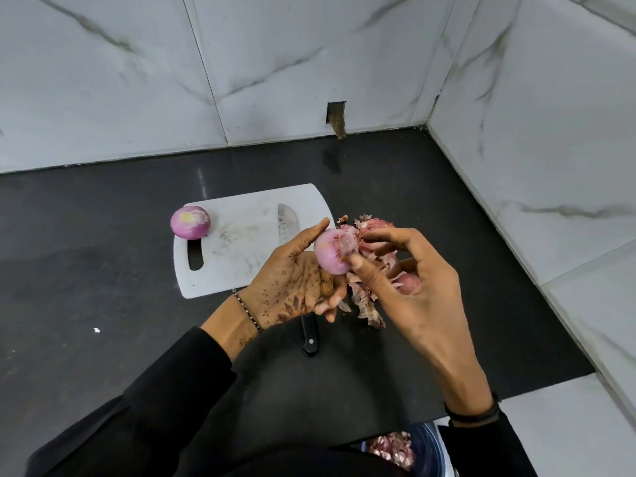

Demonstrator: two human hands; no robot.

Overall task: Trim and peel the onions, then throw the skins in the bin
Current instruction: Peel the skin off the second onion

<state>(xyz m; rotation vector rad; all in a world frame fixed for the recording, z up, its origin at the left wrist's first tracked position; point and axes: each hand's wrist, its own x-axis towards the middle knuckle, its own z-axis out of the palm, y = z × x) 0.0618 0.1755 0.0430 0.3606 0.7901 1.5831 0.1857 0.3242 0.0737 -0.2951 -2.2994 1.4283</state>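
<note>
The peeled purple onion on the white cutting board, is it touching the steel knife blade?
Apart. The head view shows bare white cutting board between the peeled purple onion and the steel knife blade.

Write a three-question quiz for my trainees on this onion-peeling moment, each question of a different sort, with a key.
1. True or false: the knife lies flat with its blade on the cutting board, held by neither hand.
2. Multiple choice: where is the peeled onion that nobody is holding? A: on the left end of the cutting board. B: in a bowl. C: on top of the knife.
3. Fill in: the held onion sits in the ____ hand, while the right hand picks at its end.

Key: 1 true; 2 A; 3 the left hand.
</note>
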